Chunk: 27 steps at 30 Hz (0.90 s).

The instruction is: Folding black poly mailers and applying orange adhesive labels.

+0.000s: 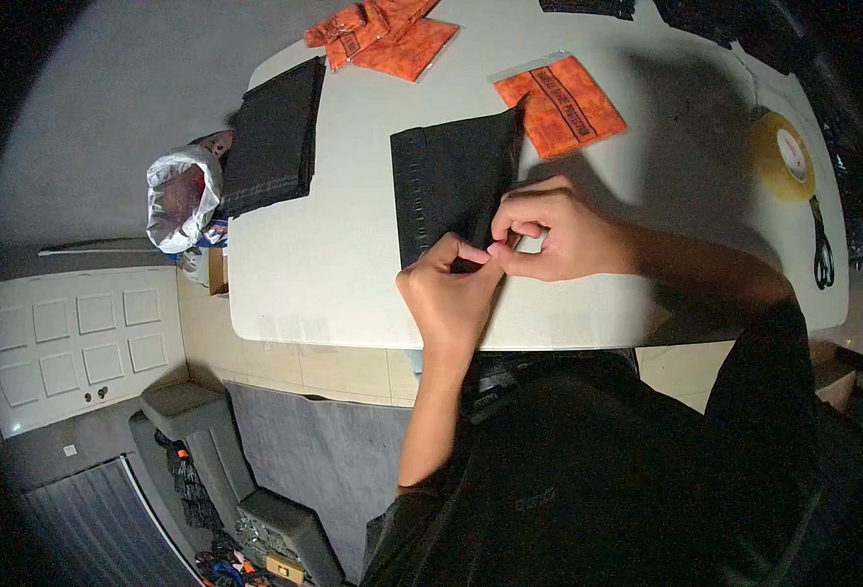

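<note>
A flat black piece, seemingly folded cloth, [451,176] with a row of stitch-like marks along its left side lies at the middle of the white table. My left hand [451,293] is at its lower edge, thumb and forefinger pinched at the lower right corner. Against those fingertips, my right hand [553,235] also makes a pinch, its fingers curled. Whatever sits between the fingertips is too small to make out. An orange packet [560,106] in clear wrap lies just beyond, partly touched by the black piece's upper right corner.
A stack of black folded pieces [275,137] sits at the table's left edge, by a bin lined with a white bag [185,199]. More orange packets [392,44] lie at the far side. A tape roll [783,157] and black-handled scissors [822,249] rest at the right.
</note>
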### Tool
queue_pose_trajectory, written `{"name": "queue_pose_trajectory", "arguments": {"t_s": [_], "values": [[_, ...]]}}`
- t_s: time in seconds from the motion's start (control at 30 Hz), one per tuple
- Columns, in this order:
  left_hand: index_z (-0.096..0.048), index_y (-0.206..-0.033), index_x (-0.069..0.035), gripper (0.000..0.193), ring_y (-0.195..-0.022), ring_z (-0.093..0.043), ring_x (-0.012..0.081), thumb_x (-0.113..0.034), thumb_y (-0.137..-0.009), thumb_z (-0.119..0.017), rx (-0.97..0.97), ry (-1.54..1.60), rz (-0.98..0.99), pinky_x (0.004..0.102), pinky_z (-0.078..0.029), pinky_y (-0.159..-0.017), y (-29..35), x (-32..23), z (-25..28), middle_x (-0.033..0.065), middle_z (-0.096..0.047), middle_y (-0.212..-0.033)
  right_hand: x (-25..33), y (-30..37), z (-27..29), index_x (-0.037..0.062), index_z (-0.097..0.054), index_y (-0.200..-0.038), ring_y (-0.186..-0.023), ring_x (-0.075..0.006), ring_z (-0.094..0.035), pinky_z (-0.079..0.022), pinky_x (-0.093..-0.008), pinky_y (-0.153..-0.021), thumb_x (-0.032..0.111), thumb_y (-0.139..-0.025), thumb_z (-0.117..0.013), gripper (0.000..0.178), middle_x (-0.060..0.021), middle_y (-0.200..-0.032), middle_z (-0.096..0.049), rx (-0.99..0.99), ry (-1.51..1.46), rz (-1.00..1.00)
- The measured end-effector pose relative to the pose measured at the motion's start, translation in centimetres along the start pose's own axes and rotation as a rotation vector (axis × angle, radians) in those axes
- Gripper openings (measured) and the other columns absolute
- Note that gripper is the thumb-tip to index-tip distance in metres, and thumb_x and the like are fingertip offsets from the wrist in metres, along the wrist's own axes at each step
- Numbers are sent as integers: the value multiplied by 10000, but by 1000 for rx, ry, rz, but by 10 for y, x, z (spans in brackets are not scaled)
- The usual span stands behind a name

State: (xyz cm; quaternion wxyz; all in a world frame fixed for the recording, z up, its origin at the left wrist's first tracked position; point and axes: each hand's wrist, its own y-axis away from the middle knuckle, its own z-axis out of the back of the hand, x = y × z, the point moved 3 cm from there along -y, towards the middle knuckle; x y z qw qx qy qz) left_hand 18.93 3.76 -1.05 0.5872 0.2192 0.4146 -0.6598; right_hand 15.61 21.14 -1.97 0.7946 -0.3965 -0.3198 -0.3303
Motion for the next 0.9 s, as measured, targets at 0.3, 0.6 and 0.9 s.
{"name": "queue_pose_trajectory", "arguments": {"t_s": [0.3,0.6,0.9], "values": [[-668,-669,28,283,-615,-511,41,-91,-733,-917,10,24,42,246,-428,-540,-1,3,3,45,-656,-611,-6,0,-5,27,-710,-870,-588,-79,-510,-396,-266,-540,47,-884,-800,94,-15,-702,-629,-47,-245,23],[-655,-669,24,326,-622,-534,47,-100,-736,-949,47,73,100,244,-446,-556,1,12,0,38,-681,-657,-9,-1,-2,19,-693,-859,-676,-64,-623,-494,-249,-595,40,-861,-791,100,-15,-737,-681,11,-258,-61],[-646,-681,30,286,-659,-572,63,-72,-748,-905,71,64,92,267,-473,-591,1,4,3,71,-687,-667,-1,-2,5,49,-656,-795,-621,-67,-619,-460,-239,-554,103,-788,-824,177,2,-713,-658,3,-195,66]]}}
